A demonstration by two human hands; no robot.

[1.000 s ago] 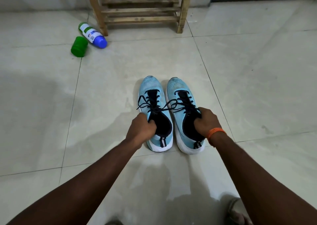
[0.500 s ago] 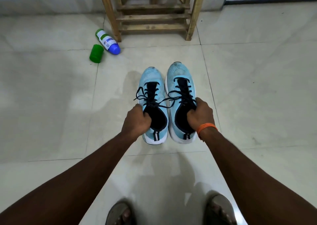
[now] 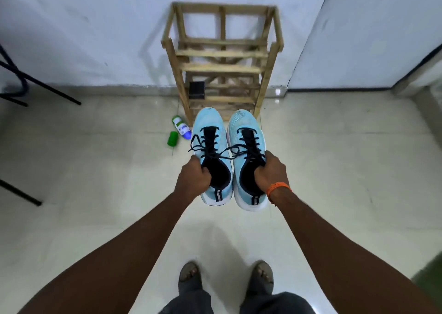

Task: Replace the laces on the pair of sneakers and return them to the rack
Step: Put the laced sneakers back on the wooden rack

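Gripping the left sneaker by its collar with our left hand and the right sneaker with our right hand, we hold both side by side above the floor, before the wooden rack.

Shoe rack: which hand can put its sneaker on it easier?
Probably the right hand. It and the left hand each hold a sneaker toward the wooden shoe rack, but a black box sits on a lower shelf ahead of the left sneaker.
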